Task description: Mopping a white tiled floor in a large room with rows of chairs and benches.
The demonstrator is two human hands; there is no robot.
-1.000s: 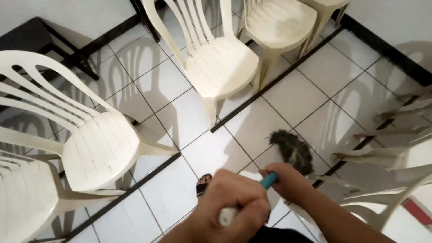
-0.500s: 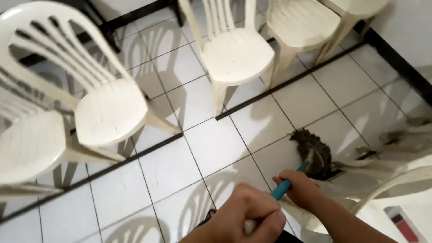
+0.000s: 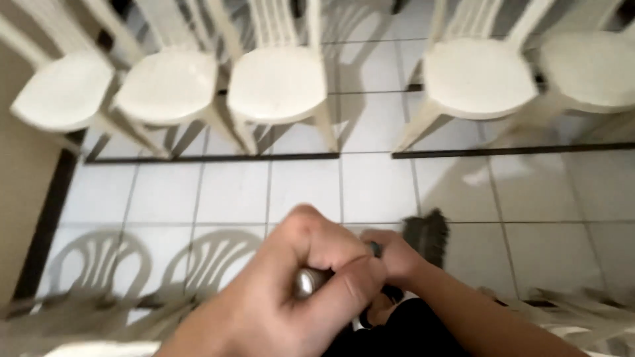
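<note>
Five cream moulded-plastic chairs stand in a row across the far side of the white tiled floor [image 3: 304, 185]: the three chairs on the left [image 3: 172, 86] touch side by side, and the two chairs on the right [image 3: 479, 76] stand apart from them across a gap. Nearest the camera, the left hand [image 3: 297, 291] wraps the top end of the long mop handle [image 3: 305, 283]. Just beyond and to its right, the right hand [image 3: 390, 254] grips the same handle lower down. The dark stringy mop head [image 3: 426, 231] lies on the floor just beyond the right hand, before the gap.
</note>
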